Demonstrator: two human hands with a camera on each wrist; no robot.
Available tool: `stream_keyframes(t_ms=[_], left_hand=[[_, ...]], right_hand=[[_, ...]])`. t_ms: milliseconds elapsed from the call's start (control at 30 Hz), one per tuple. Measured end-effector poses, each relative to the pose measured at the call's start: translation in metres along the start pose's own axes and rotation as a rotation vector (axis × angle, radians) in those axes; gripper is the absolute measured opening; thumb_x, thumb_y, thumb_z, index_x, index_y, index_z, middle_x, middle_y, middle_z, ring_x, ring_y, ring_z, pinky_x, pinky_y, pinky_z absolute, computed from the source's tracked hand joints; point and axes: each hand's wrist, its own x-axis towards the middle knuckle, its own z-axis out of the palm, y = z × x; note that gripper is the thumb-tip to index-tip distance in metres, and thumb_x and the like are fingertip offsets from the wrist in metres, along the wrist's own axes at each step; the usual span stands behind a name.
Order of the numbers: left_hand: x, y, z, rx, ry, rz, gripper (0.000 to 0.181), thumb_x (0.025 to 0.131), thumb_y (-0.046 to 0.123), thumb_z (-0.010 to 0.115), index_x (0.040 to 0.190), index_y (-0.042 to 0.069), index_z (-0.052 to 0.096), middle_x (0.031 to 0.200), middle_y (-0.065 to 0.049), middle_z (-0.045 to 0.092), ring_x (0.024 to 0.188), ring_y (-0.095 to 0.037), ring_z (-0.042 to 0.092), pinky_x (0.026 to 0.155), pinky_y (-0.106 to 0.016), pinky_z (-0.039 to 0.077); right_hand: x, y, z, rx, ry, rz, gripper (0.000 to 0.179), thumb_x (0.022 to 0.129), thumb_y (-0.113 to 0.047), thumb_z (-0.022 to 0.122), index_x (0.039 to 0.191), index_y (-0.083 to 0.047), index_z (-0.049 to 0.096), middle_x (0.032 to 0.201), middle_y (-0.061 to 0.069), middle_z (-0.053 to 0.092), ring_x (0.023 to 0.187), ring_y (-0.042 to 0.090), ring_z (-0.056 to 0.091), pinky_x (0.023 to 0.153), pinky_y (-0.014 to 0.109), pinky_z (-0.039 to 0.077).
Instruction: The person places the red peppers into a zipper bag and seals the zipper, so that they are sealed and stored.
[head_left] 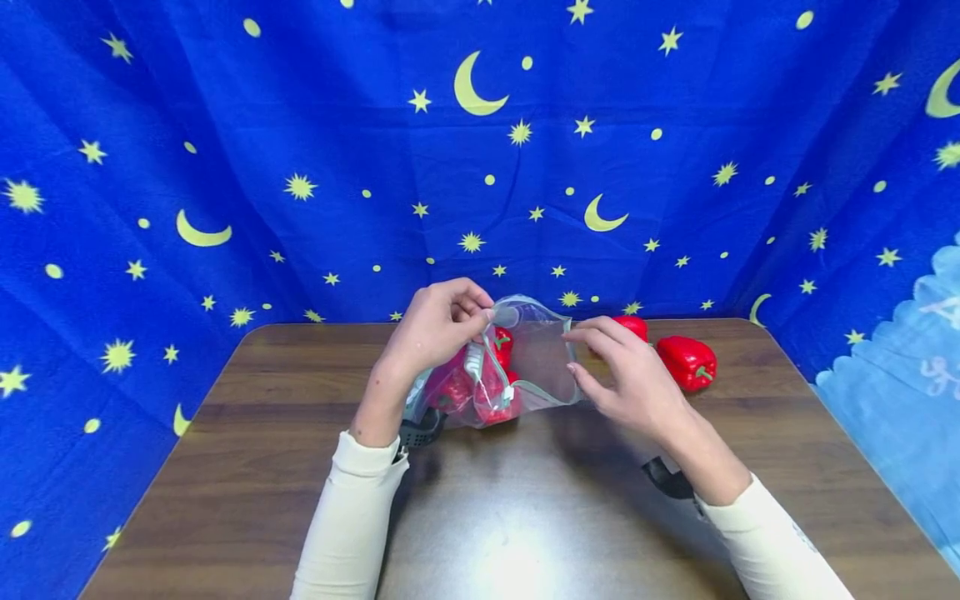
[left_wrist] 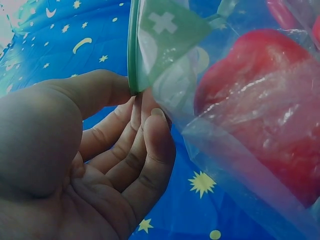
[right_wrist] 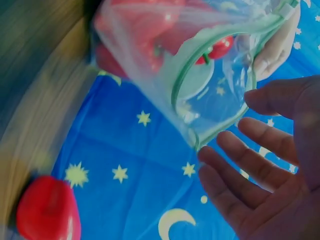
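Observation:
A clear zip bag [head_left: 540,354] with a green-edged mouth hangs between both hands, its opening facing right. Several red bell peppers [right_wrist: 145,25] lie inside it; one pepper [left_wrist: 260,110] shows large through the plastic in the left wrist view. My left hand [head_left: 438,325] pinches the bag's rim between thumb and fingers, near the white-and-green printed corner. At the opposite side of the mouth is my right hand [head_left: 626,371], fingers loosely extended, with thumb and fingertips right at the rim. A white slider [head_left: 508,392] sits on the near edge of the mouth.
Two loose red peppers lie on the wooden table [head_left: 285,483] at the right: a whole pepper [head_left: 686,362] and a pepper partly behind the right hand [head_left: 632,327]. A blue cloth [head_left: 360,150] with moons and stars hangs behind the table's back edge.

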Motion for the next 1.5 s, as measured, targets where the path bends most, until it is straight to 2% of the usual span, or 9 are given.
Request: stream_keyframes(t_ms=[233, 500, 900, 1067, 1300, 1500], left_hand=[[0.001, 0.0, 0.0, 0.01, 0.001, -0.005, 0.006, 0.099, 0.02, 0.076, 0.103, 0.015, 0.074, 0.085, 0.001, 0.072, 0.07, -0.018, 0.068, 0.058, -0.034, 0.049], [0.001, 0.0, 0.001, 0.007, 0.002, -0.004, 0.007, 0.099, 0.02, 0.076, 0.103, 0.015, 0.074, 0.083, 0.001, 0.072, 0.069, -0.016, 0.069, 0.058, -0.034, 0.049], [0.001, 0.001, 0.002, 0.018, 0.002, -0.011, 0.006, 0.099, 0.021, 0.075, 0.102, 0.016, 0.074, 0.084, 0.001, 0.071, 0.07, -0.017, 0.068, 0.059, -0.034, 0.05], [0.0, 0.001, 0.002, 0.029, 0.002, -0.015, 0.006, 0.099, 0.022, 0.075, 0.103, 0.017, 0.074, 0.085, 0.002, 0.071, 0.072, -0.018, 0.067, 0.062, -0.036, 0.051], [0.001, 0.001, 0.003, 0.019, -0.002, -0.003, 0.006, 0.099, 0.019, 0.075, 0.103, 0.014, 0.074, 0.085, 0.001, 0.072, 0.071, -0.017, 0.066, 0.063, -0.035, 0.051], [0.0, 0.001, 0.002, 0.028, 0.001, -0.003, 0.006, 0.099, 0.019, 0.075, 0.103, 0.014, 0.075, 0.086, 0.001, 0.072, 0.072, -0.016, 0.067, 0.063, -0.034, 0.052]], right_hand=[[-0.015, 0.013, -0.013, -0.044, 0.015, 0.058, 0.037, 0.09, -0.012, 0.082, 0.125, -0.011, 0.071, 0.126, 0.003, 0.067, 0.117, 0.023, 0.065, 0.098, 0.047, 0.055], [-0.034, 0.037, -0.023, -0.121, 0.028, 0.095, 0.035, 0.087, -0.008, 0.08, 0.121, -0.008, 0.07, 0.121, 0.008, 0.069, 0.109, 0.028, 0.067, 0.089, 0.05, 0.056], [-0.061, 0.067, -0.035, -0.189, 0.069, 0.175, 0.033, 0.084, -0.006, 0.082, 0.115, -0.006, 0.072, 0.12, 0.012, 0.067, 0.109, 0.035, 0.066, 0.091, 0.055, 0.052], [-0.068, 0.084, -0.036, -0.196, 0.091, 0.207, 0.039, 0.083, -0.006, 0.083, 0.119, -0.001, 0.071, 0.124, 0.019, 0.066, 0.113, 0.042, 0.063, 0.093, 0.059, 0.049], [-0.082, 0.126, -0.029, -0.174, 0.14, 0.231, 0.057, 0.075, -0.009, 0.088, 0.126, 0.004, 0.065, 0.137, 0.031, 0.057, 0.126, 0.056, 0.048, 0.106, 0.069, 0.034], [-0.09, 0.144, -0.028, -0.179, 0.074, 0.282, 0.068, 0.077, -0.014, 0.088, 0.136, 0.006, 0.059, 0.144, 0.035, 0.052, 0.132, 0.058, 0.045, 0.109, 0.074, 0.029]])
